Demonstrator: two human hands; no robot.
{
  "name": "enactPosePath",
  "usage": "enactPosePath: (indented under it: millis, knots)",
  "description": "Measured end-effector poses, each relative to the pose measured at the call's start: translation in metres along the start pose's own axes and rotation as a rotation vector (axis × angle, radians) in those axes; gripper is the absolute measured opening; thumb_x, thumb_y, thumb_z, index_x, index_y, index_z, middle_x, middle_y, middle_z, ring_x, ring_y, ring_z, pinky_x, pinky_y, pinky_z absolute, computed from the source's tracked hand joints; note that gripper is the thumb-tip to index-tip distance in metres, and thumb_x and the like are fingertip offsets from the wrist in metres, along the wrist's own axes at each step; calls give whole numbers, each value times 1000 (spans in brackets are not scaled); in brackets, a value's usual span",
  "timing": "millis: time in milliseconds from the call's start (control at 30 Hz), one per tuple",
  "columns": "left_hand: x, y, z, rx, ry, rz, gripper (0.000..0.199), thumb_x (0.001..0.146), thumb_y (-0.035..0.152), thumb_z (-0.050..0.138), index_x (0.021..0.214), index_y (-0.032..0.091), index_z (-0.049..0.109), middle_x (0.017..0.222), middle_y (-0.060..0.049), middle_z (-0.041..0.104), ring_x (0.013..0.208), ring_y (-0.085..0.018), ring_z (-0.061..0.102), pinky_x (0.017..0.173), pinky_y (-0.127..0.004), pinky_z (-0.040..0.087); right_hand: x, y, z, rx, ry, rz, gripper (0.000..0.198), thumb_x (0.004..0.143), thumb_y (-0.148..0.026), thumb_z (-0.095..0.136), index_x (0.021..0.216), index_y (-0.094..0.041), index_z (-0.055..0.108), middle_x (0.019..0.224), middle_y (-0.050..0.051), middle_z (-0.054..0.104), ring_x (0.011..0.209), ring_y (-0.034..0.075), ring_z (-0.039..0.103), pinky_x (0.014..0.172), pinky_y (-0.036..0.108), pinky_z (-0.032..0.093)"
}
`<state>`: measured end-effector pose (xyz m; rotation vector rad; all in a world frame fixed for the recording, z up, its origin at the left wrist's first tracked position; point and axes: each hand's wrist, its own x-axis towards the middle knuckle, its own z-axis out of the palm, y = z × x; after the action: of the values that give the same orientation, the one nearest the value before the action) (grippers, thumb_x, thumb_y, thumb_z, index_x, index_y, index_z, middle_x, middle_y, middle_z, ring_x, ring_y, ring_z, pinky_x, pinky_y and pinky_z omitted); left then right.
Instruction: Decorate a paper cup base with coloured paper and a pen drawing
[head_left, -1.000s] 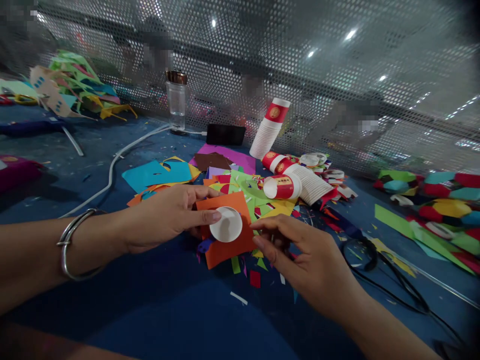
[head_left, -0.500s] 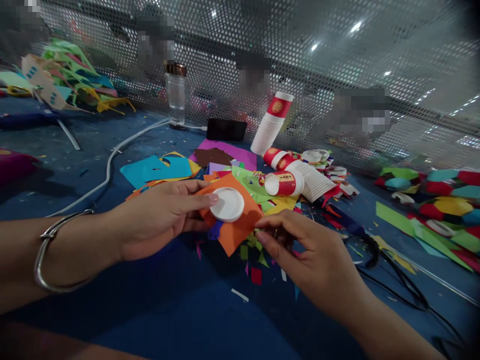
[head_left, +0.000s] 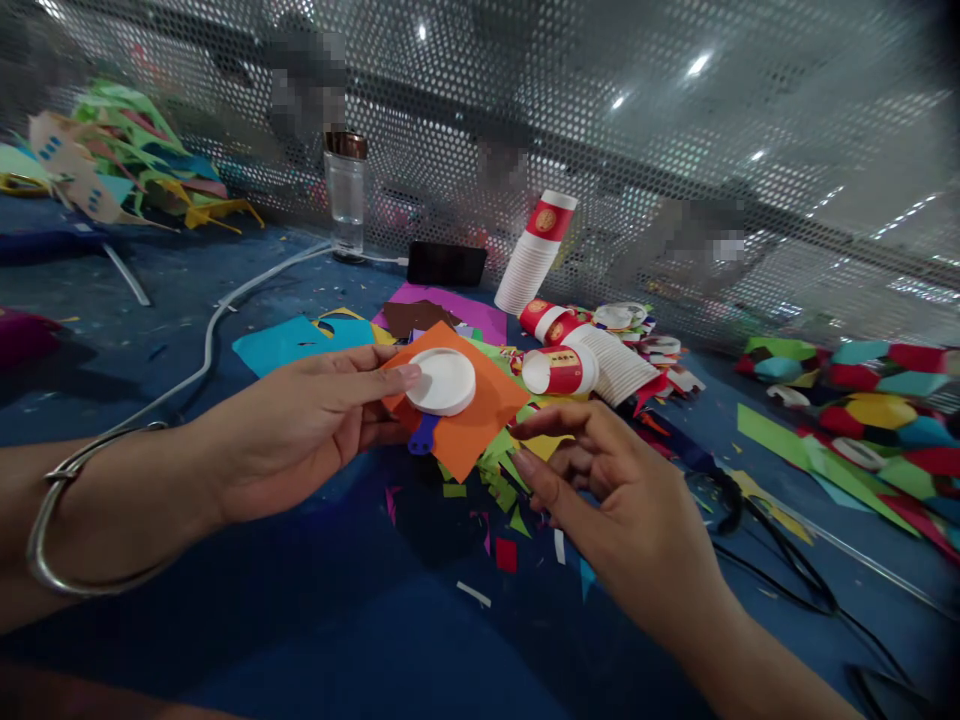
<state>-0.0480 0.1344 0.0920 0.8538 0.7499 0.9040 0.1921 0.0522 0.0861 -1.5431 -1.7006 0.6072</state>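
Note:
My left hand (head_left: 300,430) is closed on a square sheet of orange paper (head_left: 491,400), its thumb pressing a white round piece (head_left: 444,382), like a paper cup's bottom with a low rim, against the sheet. From under the round piece a small blue paper shape (head_left: 422,435) sticks out toward me. My right hand (head_left: 600,480) is just beyond the sheet's right edge, thumb and forefinger apart with nothing between them. Behind the sheet lie green paper scraps (head_left: 504,480) and a red-and-white paper cup (head_left: 559,370) on its side.
Stacked paper cups (head_left: 536,250) lean near the mesh screen (head_left: 450,120), beside a dark phone (head_left: 446,264) and a glass bottle (head_left: 346,200). A white cable (head_left: 214,330) crosses the left side. Coloured paper pieces (head_left: 892,400) and black cords (head_left: 795,560) lie on the right.
My right hand's thumb and forefinger have come off the orange sheet's corner and spread apart. My left hand keeps its hold, the sheet raised and shifted slightly left.

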Motion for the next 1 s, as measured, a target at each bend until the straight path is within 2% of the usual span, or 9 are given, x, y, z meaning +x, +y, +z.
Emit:
enactPosePath:
  millis: [133,200,300,467,567,733,800,900,1000]
  knots:
    - [-4,2,5,-32,46,-13,8,90,13,77,95,18,80,98,-2,77,81,-13,73,69,-21,62,5,-3,8,317,-9,65,43,94,-39,76,127,-31,50,126,5,69,66,12,68,50,28,53]
    - [-5,0,6,-46,29,-25,13,88,14,80,101,18,80,104,-4,78,84,-14,73,72,-21,63,7,-5,12,467,-72,94,54,93,-37,77,135,-32,44,122,5,71,72,15,72,52,27,56]
    - [-5,-2,8,-80,4,-29,18,85,16,84,103,17,79,105,-4,78,87,-15,73,74,-22,63,10,-5,16,591,-127,119,53,95,-35,76,136,-29,45,107,3,77,84,18,75,65,29,60]
    - [1,16,9,-65,142,29,7,95,8,71,94,15,74,88,1,76,77,-10,68,70,-21,57,13,4,11,479,-55,144,28,96,-33,73,119,-22,60,83,-2,72,70,13,70,62,25,59]
    - [5,33,4,-12,236,106,9,100,9,67,94,14,71,81,5,74,72,-4,61,70,-15,50,15,6,7,370,-92,149,21,98,-33,69,112,-18,65,87,3,75,70,13,70,61,25,60]
    - [6,37,-3,27,170,130,6,96,19,77,96,17,71,86,8,75,83,-5,62,78,-15,50,15,1,1,240,-84,139,24,99,-38,67,112,-18,67,109,10,78,65,12,72,53,25,58]
    - [3,28,-2,29,154,91,7,94,17,78,92,17,72,82,6,74,77,-7,61,73,-18,52,13,0,-3,179,12,96,23,99,-39,67,111,-19,68,102,7,78,62,11,70,53,24,58]
    - [-4,11,4,28,19,23,6,95,24,78,96,19,75,90,3,75,82,-11,64,75,-21,55,11,1,-9,119,146,61,24,100,-41,68,111,-21,70,76,0,73,58,12,67,55,23,58]
    - [-13,-5,10,65,-72,-57,18,91,34,83,103,22,78,107,1,78,94,-14,65,79,-21,56,11,3,-12,198,157,60,30,101,-49,66,112,-21,70,87,1,74,60,11,68,53,23,58]
